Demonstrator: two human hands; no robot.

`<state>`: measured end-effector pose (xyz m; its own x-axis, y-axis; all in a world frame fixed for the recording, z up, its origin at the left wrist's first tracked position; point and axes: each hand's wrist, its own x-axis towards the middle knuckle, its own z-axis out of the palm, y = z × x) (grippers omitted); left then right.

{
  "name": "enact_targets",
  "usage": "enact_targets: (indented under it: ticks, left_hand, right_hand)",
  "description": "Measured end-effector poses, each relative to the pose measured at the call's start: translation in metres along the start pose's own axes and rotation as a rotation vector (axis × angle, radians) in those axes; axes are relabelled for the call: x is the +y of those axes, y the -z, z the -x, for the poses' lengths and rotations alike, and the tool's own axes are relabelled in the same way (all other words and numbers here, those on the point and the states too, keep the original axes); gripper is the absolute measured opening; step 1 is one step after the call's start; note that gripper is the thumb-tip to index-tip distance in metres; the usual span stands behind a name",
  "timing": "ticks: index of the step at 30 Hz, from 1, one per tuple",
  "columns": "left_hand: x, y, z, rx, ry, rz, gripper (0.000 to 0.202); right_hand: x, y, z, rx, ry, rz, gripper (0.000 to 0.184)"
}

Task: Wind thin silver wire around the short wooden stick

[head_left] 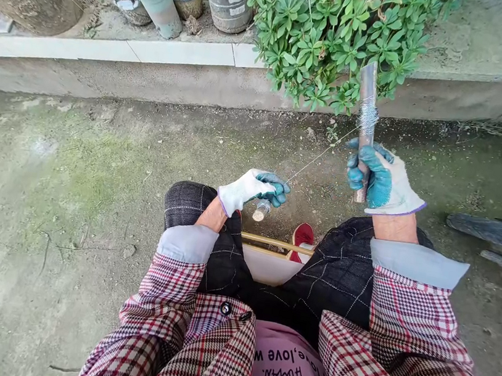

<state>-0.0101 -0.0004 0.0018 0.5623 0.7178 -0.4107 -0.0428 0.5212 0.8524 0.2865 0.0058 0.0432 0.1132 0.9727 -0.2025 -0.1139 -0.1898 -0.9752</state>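
Observation:
In a white glove with teal-coated fingers, my left hand (253,188) closes around a short stick (260,213) whose round end sticks out below the fingers. Some wire seems wound near that end; the rest is hidden in the hand. My right hand (385,179), gloved the same way, grips the lower part of a longer grey-brown rod (369,80), held nearly upright. Above the fingers, a thick coil of silvery wire (368,118) wraps the rod. One thin strand (318,158) runs taut from this coil down to my left hand.
A low concrete ledge (154,81) crosses ahead, bearing a metal bucket (228,1), flower pots (158,4) and a leafy bush (327,43) that overhangs its edge. Dark wooden pieces (492,233) lie at the right. A red shoe (302,239) shows between my knees.

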Motion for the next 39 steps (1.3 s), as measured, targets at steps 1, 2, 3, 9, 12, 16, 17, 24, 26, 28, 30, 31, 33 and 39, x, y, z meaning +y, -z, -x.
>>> enact_targets:
  ticks: [1, 2, 3, 9, 12, 16, 17, 24, 26, 28, 30, 31, 33, 39]
  left_hand:
    - [0.0, 0.0, 0.001, -0.014, 0.012, 0.004, 0.032]
    - [0.0, 0.0, 0.002, -0.03, 0.024, 0.009, 0.033]
    - [0.0, 0.0, 0.002, -0.047, 0.038, 0.009, 0.035]
    - [0.0, 0.0, 0.002, -0.093, 0.033, -0.131, 0.035]
    - [0.0, 0.0, 0.001, -0.116, -0.071, -0.145, 0.042]
    - [0.0, 0.001, 0.002, -0.147, -0.226, -0.09, 0.056]
    - [0.0, 0.002, 0.002, -0.146, -0.248, -0.093, 0.058]
    - [-0.004, 0.002, 0.0, -0.008, -0.288, 0.083, 0.054]
    - [-0.003, 0.001, -0.002, 0.016, -0.292, 0.119, 0.058]
    - [-0.001, -0.001, -0.003, 0.022, -0.293, 0.132, 0.065]
    - [0.0, -0.006, -0.003, 0.024, -0.294, 0.131, 0.069]
    - [0.0, -0.008, -0.002, 0.027, -0.293, 0.123, 0.068]
    - [0.001, -0.013, 0.0, 0.03, -0.277, 0.092, 0.065]
    - [-0.002, -0.014, 0.004, -0.044, -0.11, -0.062, 0.05]
  right_hand:
    - [0.001, 0.002, -0.001, -0.003, 0.002, 0.015, 0.037]
    - [0.001, 0.003, -0.001, -0.008, 0.003, 0.036, 0.036]
    - [0.001, 0.003, -0.001, -0.015, 0.005, 0.049, 0.036]
    - [-0.008, -0.003, 0.01, -0.18, -0.117, -0.05, 0.044]
    - [-0.01, -0.008, 0.015, -0.258, -0.172, -0.005, 0.04]
    - [-0.008, -0.012, 0.016, -0.248, -0.203, 0.047, 0.043]
    - [-0.008, -0.013, 0.016, -0.242, -0.207, 0.069, 0.044]
    - [-0.002, -0.02, 0.012, -0.196, -0.189, 0.224, 0.04]
    - [0.002, -0.024, 0.01, -0.203, -0.156, 0.372, 0.03]
    - [0.005, -0.029, 0.008, -0.251, -0.087, 0.597, 0.022]
    - [0.008, -0.037, 0.006, -0.316, 0.002, 0.838, 0.018]
    - [0.01, -0.041, 0.006, -0.341, 0.04, 0.928, 0.016]
    - [0.012, -0.047, 0.005, -0.358, 0.089, 0.988, 0.014]
    - [0.01, -0.04, 0.007, -0.261, -0.099, 0.326, 0.033]
